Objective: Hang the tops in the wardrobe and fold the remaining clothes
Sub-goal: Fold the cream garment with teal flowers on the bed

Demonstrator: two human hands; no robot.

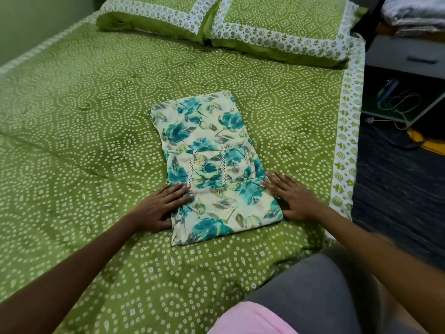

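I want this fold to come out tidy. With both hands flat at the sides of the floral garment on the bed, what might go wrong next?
1. The left hand and right hand only press the floral garment, so lifting off may let the layers spring open.
2. The soft bedspread could let the next fold skew.
3. The lace strips may crease.

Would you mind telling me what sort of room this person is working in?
Most likely a bedroom: a bed with a green patterned bedspread, two matching pillows at its head, and a folded floral garment lying on it under both hands.
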